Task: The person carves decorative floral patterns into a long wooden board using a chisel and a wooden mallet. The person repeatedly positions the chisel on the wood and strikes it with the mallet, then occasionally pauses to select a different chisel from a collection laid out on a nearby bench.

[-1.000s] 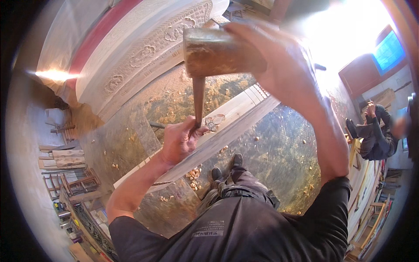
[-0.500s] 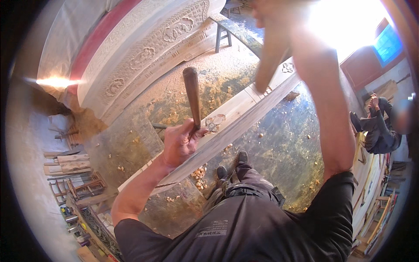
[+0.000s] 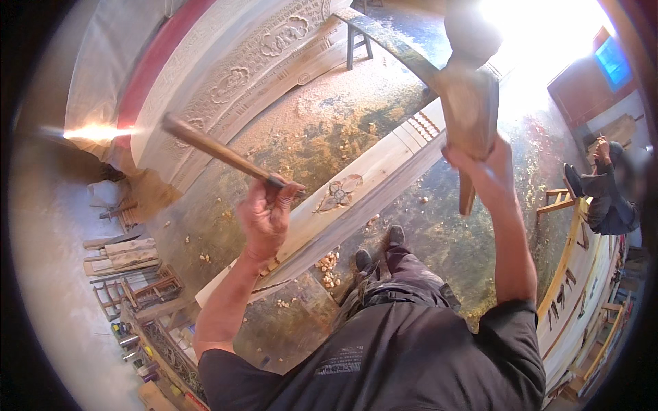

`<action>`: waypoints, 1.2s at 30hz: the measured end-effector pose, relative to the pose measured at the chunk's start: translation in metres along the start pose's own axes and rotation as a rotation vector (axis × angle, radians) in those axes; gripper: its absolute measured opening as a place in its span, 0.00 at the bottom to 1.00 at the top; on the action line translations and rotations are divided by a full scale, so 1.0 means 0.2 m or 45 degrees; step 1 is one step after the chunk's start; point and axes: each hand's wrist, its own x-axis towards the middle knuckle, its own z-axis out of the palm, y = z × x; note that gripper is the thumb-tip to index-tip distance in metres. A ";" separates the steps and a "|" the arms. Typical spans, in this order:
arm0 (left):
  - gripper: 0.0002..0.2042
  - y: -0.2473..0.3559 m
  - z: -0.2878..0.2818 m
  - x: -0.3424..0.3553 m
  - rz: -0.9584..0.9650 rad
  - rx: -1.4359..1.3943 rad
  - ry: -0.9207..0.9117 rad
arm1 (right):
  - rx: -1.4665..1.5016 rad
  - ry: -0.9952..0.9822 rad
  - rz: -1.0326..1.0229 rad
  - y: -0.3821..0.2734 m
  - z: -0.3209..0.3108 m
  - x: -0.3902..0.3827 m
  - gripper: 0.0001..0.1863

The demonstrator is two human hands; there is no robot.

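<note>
My left hand point(image 3: 264, 219) is closed around a chisel point(image 3: 212, 147) with a long wooden handle, tilted leftward above a pale wooden beam point(image 3: 370, 161). My right hand point(image 3: 490, 171) grips a wooden mallet point(image 3: 469, 106) over the beam's upper right part. A carved flower point(image 3: 337, 194) sits on the beam's face right of my left hand, and a row of small notches point(image 3: 425, 125) is cut farther along it.
Large carved curved panels point(image 3: 281, 41) stand behind. A wooden bench point(image 3: 360, 51) is at the back, wood shavings point(image 3: 327, 270) lie by my feet, stacked timber point(image 3: 123, 253) lies at left. Another person point(image 3: 610, 198) in dark clothes sits at right near long boards point(image 3: 558, 308).
The chisel has swung from upright to a leftward tilt, its lower end lifted with my left hand. My right hand has come down from its raised position, the mallet turned in it.
</note>
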 end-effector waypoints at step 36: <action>0.07 0.02 0.33 0.16 -0.312 -0.264 -0.159 | 0.056 -0.243 0.665 1.17 0.23 -0.52 0.17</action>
